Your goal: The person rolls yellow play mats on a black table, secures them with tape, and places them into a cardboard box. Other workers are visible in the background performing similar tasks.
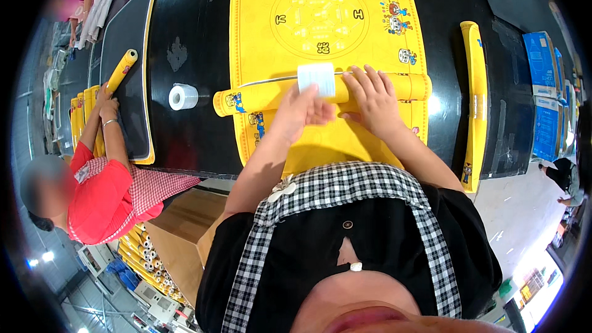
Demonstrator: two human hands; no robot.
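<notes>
A yellow printed mat [259, 37] lies on the black table, its near part rolled into a tube [259, 97] that runs crosswise before me. A white, flat-looking piece [316, 79] rests across the middle of the tube; whether it is a label or a strip of tape is unclear. My left hand [302, 111] is at its lower edge, fingers loosely apart and slightly blurred, a fingertip overlapping the white piece. Spread over the tube just right of it, the fingers of my right hand [374, 100] press down on the yellow surface.
A white roll [183, 97] stands left of the mat. Another rolled yellow mat [475, 105] lies to the right, with blue boxes [544, 95] beyond. At left, a person in red [102, 191] holds a yellow roll [122, 71] over a dark mat. A cardboard box [185, 222] is below.
</notes>
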